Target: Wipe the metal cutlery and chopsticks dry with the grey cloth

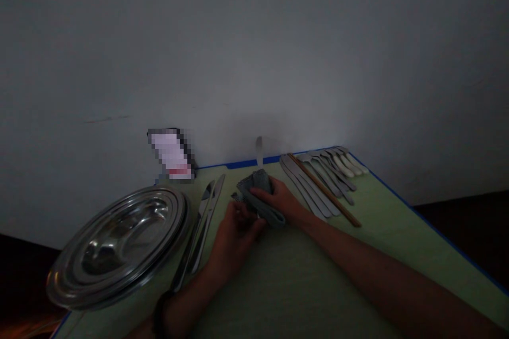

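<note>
My right hand is closed on a folded grey cloth, which wraps around the middle of a table knife. The knife's blade sticks up past the cloth towards the wall. Below the cloth, my left hand has its fingers curled in at the knife's lower end; the handle is mostly hidden by fingers and cloth. To the left of my hands, two table knives lie side by side on the green table.
Stacked steel plates stand at the left. A blurred-out phone leans on the wall. At right lie several knives, wooden chopsticks, forks and spoons, and white-handled cutlery. The table has a blue edge.
</note>
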Tool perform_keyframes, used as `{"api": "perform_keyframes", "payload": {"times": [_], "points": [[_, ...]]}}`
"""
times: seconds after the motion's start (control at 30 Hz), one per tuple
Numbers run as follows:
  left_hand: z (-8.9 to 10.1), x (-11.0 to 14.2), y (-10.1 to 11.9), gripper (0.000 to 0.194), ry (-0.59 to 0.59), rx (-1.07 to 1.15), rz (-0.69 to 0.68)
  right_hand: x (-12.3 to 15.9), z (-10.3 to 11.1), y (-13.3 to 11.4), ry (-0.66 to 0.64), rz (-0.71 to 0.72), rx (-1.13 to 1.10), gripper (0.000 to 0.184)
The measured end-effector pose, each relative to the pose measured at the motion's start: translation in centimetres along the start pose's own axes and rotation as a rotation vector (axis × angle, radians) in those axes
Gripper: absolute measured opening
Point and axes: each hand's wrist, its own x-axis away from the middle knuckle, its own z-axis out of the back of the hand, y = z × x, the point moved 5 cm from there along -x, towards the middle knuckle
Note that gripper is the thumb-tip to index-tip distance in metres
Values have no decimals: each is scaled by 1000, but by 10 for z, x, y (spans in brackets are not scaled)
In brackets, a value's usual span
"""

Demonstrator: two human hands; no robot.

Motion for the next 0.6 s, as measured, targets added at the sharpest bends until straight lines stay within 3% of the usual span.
{"api": "perform_keyframes", "payload": {"times": [0.37,0.5,0.6], "points": [[1,-3,1,24,-26,43,-22,1,-2,-2,-46,-17,24,39],[-5,1,5,22,-84,-142,-54,-1,4,4,47,-76,-152,37],[-9,4,6,20,-123,-155,-34,-2,7,10,99,-118,-346,37]]}}
